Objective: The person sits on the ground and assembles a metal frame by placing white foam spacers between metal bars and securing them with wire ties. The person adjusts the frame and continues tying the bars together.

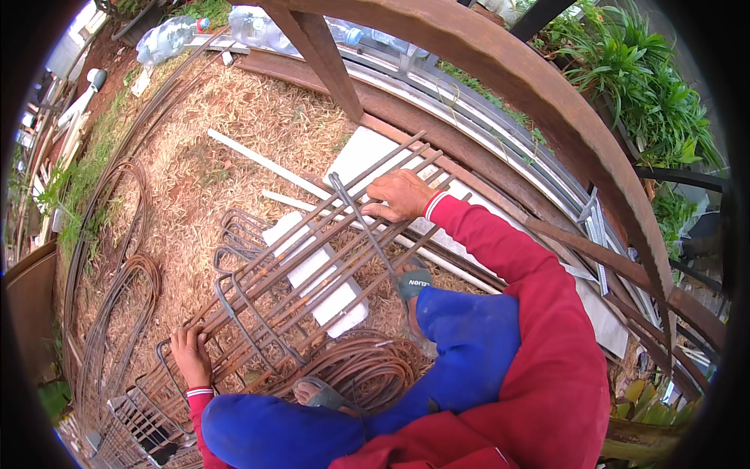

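Note:
Several rusty steel rods (328,234) lie side by side, slanting from lower left to upper right. My left hand (191,356) is closed round a rod near the lower-left part of the bundle. Farther up, my right hand (400,195) is curled over a rod, thumb and fingers together. Just left of that hand, a bent steel stirrup (364,223) crosses the rods. Another rectangular stirrup (225,301) stands round the rods nearer my left hand. My right palm and the undersides of both hands' fingers are hidden.
White blocks (355,309) lie beneath the rods. More stirrups (234,227) are heaped beside them. A coil of rusty rod (383,363) lies by my sandalled feet. Long bent rods (117,180) curve along the left. A rusty curved beam (539,86) arches overhead right, near plants (625,70).

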`<state>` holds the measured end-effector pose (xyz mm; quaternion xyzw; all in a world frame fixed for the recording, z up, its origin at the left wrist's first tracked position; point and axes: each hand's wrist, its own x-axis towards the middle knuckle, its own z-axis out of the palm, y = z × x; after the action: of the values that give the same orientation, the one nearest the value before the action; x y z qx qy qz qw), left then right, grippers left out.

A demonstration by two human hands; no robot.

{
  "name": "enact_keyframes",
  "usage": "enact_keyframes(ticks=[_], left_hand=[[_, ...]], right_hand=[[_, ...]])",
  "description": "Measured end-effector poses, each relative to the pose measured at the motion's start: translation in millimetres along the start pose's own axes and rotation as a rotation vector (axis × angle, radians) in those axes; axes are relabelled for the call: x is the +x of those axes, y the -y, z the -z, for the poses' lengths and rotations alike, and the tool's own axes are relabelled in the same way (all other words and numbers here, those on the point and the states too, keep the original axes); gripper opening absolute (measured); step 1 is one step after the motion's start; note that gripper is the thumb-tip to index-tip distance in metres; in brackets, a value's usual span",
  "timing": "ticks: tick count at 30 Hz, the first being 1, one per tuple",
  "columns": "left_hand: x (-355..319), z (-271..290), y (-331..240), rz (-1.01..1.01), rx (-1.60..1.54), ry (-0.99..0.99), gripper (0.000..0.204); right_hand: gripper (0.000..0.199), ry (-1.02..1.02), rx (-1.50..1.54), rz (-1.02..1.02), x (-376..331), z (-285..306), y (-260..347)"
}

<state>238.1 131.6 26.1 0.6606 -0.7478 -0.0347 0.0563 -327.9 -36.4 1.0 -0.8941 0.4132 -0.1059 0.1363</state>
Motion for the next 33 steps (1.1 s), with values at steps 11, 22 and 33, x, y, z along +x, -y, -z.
enact_keyframes(ticks=[11, 22, 33], left_hand=[[6.8, -11.3, -8.9, -0.128, -0.103, -0.130, 0.014], [6.3, -18.7, -8.4, -0.108, -0.103, -0.173, 0.013], [-19.1, -32.7, -22.2, -0.119, -0.120, -0.161, 0.012]], right_hand=[[0.042, -0.002, 0.026, 0.095, 0.0, -8.6, -12.6], [0.044, 0.058, 0.023, 0.036, 9.6, -1.5, -12.9], [0.018, -0.237, 0.051, -0.064, -50.3, 9.8, 24.0]])
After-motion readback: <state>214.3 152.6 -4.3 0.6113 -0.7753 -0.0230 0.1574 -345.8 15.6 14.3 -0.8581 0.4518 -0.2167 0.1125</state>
